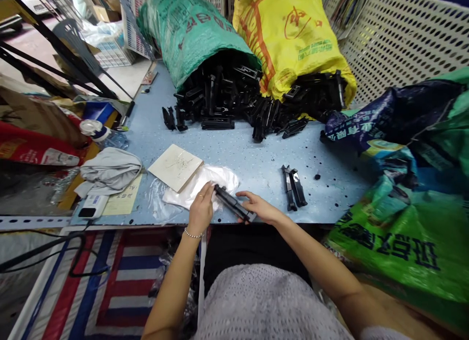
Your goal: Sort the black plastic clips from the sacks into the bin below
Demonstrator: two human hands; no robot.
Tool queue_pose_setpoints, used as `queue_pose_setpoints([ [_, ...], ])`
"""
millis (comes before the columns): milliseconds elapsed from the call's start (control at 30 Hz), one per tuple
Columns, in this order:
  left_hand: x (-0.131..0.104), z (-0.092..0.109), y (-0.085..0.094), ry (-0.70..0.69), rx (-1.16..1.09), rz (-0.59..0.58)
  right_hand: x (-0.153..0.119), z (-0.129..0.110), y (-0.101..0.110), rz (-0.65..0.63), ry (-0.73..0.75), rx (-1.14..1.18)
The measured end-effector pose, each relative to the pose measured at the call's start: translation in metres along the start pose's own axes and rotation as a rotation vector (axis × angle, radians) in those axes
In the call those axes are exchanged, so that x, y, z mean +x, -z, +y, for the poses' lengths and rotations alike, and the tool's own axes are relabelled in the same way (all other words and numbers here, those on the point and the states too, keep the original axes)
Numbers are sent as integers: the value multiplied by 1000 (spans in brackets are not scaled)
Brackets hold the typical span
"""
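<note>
My right hand (pixel 259 207) is closed on a long black plastic part (pixel 232 203), with the thumb side along its top and the part slanting down to the right. The fingers of my left hand (pixel 202 207) are pressed together at the part's upper end, over the edge of a stack of clear plastic bags (pixel 223 179). Whether they pinch the part or a bag is hidden. A square cream-coloured board (pixel 176 166) lies partly on the bags. To the right, a pair of similar black parts (pixel 294 187) lies side by side on the blue table (pixel 256 157).
A green woven sack (pixel 198 32) and a yellow sack (pixel 296 32) spill a heap of black parts (pixel 220 98) across the back. Green and dark-blue sacks (pixel 395 232) crowd the right. A grey cloth (pixel 110 169), a bottle (pixel 104 134) and a white device (pixel 93 206) sit left.
</note>
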State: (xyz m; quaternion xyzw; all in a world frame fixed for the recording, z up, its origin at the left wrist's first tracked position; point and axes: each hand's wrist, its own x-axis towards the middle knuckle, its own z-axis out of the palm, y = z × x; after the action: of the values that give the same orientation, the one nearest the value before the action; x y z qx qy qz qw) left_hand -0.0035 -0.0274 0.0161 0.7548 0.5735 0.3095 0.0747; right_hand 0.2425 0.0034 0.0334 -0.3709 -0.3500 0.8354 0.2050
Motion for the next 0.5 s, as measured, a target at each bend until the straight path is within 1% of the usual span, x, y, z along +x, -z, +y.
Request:
queue_pose_setpoints([
  [67,0,4,-1,-21,-2,1,2,0,4,-34,-35,199],
  [133,0,7,-1,-15,-11,19,5,4,7,-110,-122,384],
  [167,0,8,-1,-9,-18,32,7,6,7,-147,-162,440],
  [233,-1,15,-1,-19,-38,41,13,11,5,-195,-207,471],
  [267,-2,20,-2,-49,-54,19,16,13,2,-189,-198,452],
  [300,-4,26,-3,-99,-77,-30,19,15,-2,-143,-163,414],
  [333,-5,34,-4,-158,-105,-103,22,16,-7,-60,-101,360],
  [400,-9,50,-3,-250,-163,-249,23,17,-19,169,81,180],
  [433,-11,58,2,-264,-184,-285,20,17,-25,253,173,56],
  [467,-14,65,10,-256,-192,-289,15,17,-32,273,242,-73],
  [500,-18,70,22,-229,-186,-266,8,17,-38,211,271,-189],
])
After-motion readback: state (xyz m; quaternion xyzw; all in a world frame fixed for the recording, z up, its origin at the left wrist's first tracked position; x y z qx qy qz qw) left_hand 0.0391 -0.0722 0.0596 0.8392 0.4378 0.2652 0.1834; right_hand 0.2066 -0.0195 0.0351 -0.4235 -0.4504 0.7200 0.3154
